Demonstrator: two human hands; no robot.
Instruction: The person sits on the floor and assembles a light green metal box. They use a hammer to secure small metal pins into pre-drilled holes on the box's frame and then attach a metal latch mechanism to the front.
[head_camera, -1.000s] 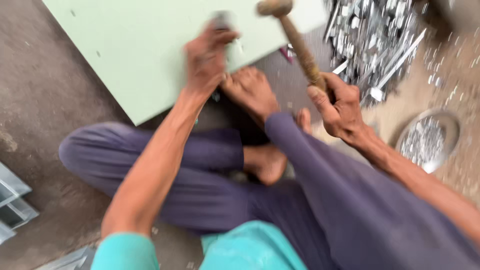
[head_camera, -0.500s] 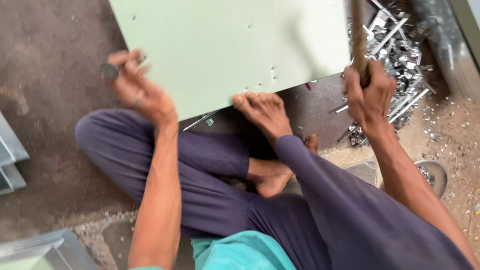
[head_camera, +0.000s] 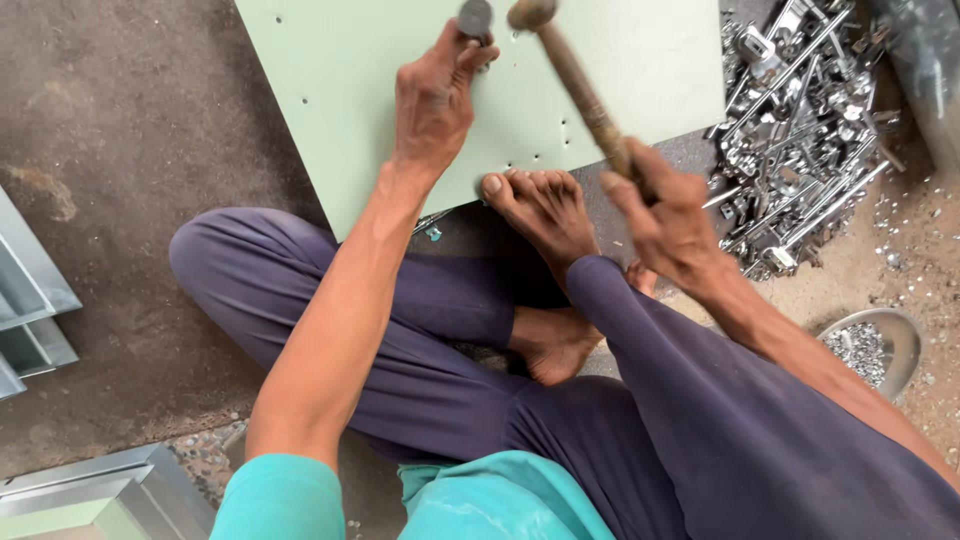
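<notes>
Bare concrete floor (head_camera: 120, 150) carries everything, and we sit on it with the pale green sheet panel (head_camera: 340, 110) as our landmark. Left of the panel lie grey metal channels (head_camera: 30, 300). On the panel's upper part our left hand (head_camera: 432, 105) pinches a small dark punch (head_camera: 475, 18) upright, fingers closed round it. Just right of that, our right hand (head_camera: 660, 215) is clamped low on the wooden handle of the hammer (head_camera: 575, 75), its head beside the punch. We judge the hammer head-heavy and rigid, best gripped low; the panel looks thin, stiff, sharp-edged. Our bare foot (head_camera: 540, 205) pins the panel's near edge. Right of the panel sits a heap of metal brackets (head_camera: 800, 120).
</notes>
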